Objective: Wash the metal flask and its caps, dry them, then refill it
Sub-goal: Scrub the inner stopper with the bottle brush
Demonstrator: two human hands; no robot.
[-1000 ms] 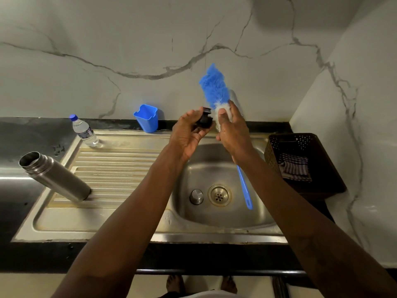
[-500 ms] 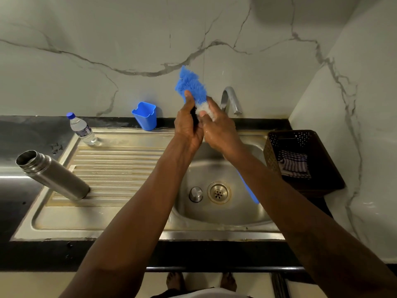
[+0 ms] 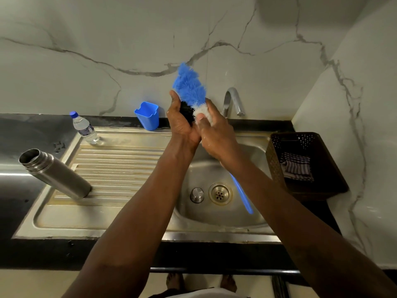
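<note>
Above the sink basin (image 3: 253, 214), my left hand (image 3: 181, 123) grips a small black cap (image 3: 186, 110), mostly hidden by the fingers. My right hand (image 3: 214, 134) holds a blue bottle brush (image 3: 190, 87) near its white base, bristles pressed against the cap; the blue handle (image 3: 241, 194) sticks down below my forearm. The open steel flask (image 3: 55, 174) stands tilted on the drainboard's left edge, mouth up and to the left. A round metal cap (image 3: 197, 195) lies in the basin beside the drain (image 3: 220, 194).
A small water bottle (image 3: 86, 130) and a blue plastic cup (image 3: 147, 115) stand at the back of the drainboard (image 3: 120, 160). The tap (image 3: 233, 102) rises behind my right hand. A dark basket (image 3: 305, 166) holding a striped cloth sits right of the sink.
Both hands have closed together, so the brush head now presses on the cap, tilted left. The faucet, hidden before, now shows behind my right hand.
</note>
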